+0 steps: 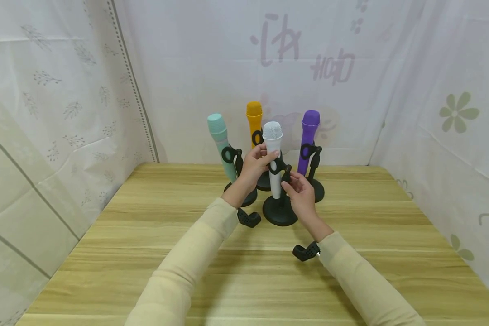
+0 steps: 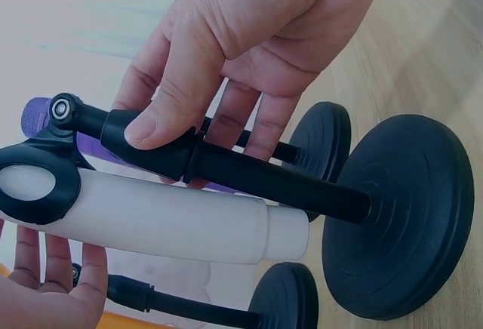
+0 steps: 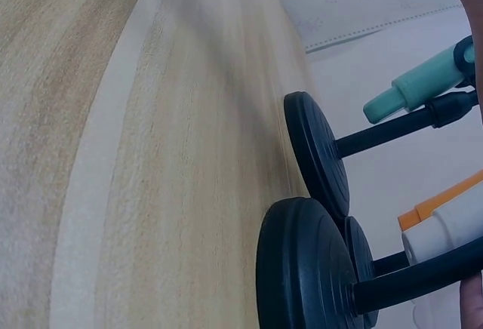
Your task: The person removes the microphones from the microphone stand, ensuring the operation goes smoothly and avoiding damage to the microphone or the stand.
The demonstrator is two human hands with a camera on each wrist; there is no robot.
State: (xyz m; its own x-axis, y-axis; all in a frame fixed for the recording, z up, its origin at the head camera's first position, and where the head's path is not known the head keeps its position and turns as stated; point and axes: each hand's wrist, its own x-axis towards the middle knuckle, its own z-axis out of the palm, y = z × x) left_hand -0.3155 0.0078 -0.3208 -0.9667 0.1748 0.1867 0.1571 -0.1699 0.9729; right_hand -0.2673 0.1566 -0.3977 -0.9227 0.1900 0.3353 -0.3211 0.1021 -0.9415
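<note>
A white microphone [image 1: 272, 132] sits tilted in the ring clip of a black desk stand [image 1: 280, 214], its grille pointing up. My left hand [image 1: 252, 168] holds the microphone near the clip, thumb on the front and fingers behind. With thumb and fingers my right hand [image 1: 303, 197] grips the stand's pole below the hinge. In the left wrist view the right thumb lies along the pole's thick sleeve [image 2: 155, 144], while the left fingers [image 2: 56, 257] touch the underside of the microphone body [image 2: 173, 212]. The stand's round base is on the table.
Close behind stand three more microphones in black stands: teal [image 1: 218, 127] at left, orange [image 1: 254, 113] at the back, purple [image 1: 309, 124] at right. Their bases crowd near the white one's. The wooden table [image 1: 146, 235] meets patterned curtains [image 1: 195, 81] at back and sides.
</note>
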